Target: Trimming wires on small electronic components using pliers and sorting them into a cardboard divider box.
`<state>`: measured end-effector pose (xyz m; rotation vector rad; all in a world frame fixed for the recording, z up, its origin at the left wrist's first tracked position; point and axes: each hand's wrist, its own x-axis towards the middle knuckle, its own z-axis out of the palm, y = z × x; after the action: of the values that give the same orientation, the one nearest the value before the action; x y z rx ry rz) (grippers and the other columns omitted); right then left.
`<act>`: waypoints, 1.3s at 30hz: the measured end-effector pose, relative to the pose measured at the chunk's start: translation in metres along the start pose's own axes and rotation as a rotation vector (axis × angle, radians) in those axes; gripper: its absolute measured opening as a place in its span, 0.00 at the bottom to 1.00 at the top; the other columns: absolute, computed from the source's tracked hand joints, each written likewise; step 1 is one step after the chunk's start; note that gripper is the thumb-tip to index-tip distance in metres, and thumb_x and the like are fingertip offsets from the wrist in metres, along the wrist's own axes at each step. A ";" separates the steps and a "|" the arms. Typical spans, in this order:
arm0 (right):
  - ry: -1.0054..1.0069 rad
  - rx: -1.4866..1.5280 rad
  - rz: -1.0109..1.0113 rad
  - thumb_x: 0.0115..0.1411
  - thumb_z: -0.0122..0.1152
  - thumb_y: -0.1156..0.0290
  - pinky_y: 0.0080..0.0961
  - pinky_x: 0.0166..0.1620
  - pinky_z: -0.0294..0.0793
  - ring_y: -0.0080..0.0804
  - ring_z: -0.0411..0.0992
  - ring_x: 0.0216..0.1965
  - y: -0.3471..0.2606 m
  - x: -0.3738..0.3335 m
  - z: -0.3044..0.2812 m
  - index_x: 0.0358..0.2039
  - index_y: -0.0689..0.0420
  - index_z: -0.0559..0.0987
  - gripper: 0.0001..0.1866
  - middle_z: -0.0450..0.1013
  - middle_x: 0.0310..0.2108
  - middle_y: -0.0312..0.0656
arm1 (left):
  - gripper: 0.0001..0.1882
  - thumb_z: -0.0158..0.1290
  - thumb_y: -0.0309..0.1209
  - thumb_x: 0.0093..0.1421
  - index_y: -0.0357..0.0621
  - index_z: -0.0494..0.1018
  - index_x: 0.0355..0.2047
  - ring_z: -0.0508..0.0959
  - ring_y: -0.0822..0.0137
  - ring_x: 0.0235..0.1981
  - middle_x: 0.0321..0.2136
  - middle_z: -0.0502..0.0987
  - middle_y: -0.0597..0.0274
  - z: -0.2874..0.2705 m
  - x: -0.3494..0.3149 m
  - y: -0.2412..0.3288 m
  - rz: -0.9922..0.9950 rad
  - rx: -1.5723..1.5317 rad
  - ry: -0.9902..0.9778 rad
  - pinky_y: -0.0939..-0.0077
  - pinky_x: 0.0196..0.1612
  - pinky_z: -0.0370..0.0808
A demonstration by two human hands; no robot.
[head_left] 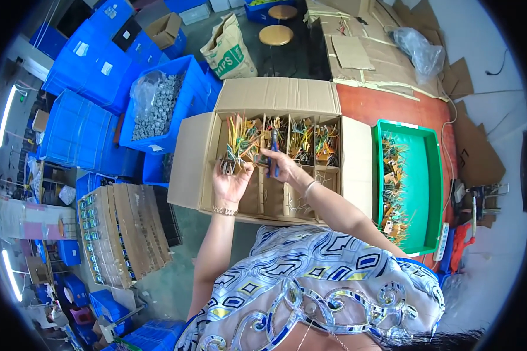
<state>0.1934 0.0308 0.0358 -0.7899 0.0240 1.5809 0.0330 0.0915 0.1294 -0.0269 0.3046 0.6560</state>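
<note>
An open cardboard box (275,96) with cardboard dividers stands in front of me. Its far compartments hold small circuit boards with coloured wires (301,140) sticking up. Over the near left part of the box, my left hand (231,186) is palm up, its fingers closed on a wired circuit board (231,166); fingers and wires partly hide it. My right hand (286,167) grips blue-handled pliers (273,157), jaws pointing away from me, just right of that board. The near compartments hold a few pale wires (298,202).
To the right, a green tray (434,193) with more wired boards along its left side sits on a red surface (357,105). Blue crates (202,88) stand at left, one holding grey parts (158,105). A stack of cardboard and boards (123,234) is nearer left. A sack (228,50) stands beyond.
</note>
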 end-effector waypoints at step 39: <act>-0.043 -1.776 -0.898 0.45 0.65 0.76 0.33 0.34 0.70 0.41 0.69 0.30 -0.054 -0.234 0.114 0.46 0.61 0.74 0.24 0.67 0.26 0.44 | 0.16 0.46 0.35 0.61 0.47 0.67 0.49 0.73 0.70 0.44 0.41 0.74 0.69 0.051 -0.083 -0.053 0.595 0.638 0.139 0.71 0.47 0.67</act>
<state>0.1777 -0.1102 0.2605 -1.6962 -1.6948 0.3905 0.0171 0.0060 0.1981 0.6520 0.6577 1.1213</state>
